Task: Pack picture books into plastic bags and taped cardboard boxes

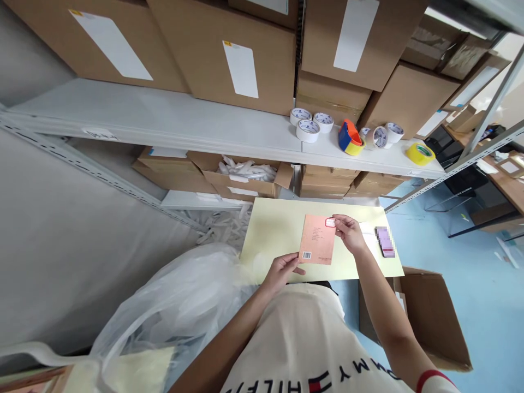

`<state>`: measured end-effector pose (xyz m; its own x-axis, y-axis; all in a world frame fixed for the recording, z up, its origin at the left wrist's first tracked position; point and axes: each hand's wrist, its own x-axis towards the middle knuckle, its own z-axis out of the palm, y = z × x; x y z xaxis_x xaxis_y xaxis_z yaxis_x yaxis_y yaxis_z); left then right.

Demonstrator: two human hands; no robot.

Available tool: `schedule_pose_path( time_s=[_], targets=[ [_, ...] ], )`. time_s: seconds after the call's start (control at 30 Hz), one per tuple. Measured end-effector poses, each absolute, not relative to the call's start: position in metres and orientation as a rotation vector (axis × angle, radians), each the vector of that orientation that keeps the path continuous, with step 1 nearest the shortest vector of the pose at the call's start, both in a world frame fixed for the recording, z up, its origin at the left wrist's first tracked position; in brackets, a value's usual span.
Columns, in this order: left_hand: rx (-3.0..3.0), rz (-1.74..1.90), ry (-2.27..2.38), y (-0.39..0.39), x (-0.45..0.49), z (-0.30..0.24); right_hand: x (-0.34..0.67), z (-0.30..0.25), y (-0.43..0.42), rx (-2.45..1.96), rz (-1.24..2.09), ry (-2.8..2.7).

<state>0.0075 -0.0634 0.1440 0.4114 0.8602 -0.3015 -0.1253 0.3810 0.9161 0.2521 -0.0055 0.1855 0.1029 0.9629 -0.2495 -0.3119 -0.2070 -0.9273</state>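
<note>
A thin pink book (317,245) is held up over the pale yellow tabletop (274,224), its cover with printed lines and a barcode facing me. My left hand (282,268) pinches its lower left corner. At the upper right corner, my right hand (347,231) grips the edge beside a small red-bordered white label (330,222). To the right of that hand, a phone (385,242) with a blurred screen lies on the tabletop, next to some white paper (369,240).
Tape rolls (308,131) and a tape dispenser (350,138) stand on the grey shelf (184,120) ahead, below large cardboard boxes (229,60). Clear plastic bags (192,289) bulge at the left. An open carton (429,316) sits on the floor at right.
</note>
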Motion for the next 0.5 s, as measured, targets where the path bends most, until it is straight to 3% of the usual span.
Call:
schedule_pose_path(
  time_s=[0.5],
  targets=[
    [0.638, 0.579, 0.864, -0.069, 0.018, 0.137, 0.247, 0.210, 0.014, -1.114, 1.494, -1.375]
  ],
)
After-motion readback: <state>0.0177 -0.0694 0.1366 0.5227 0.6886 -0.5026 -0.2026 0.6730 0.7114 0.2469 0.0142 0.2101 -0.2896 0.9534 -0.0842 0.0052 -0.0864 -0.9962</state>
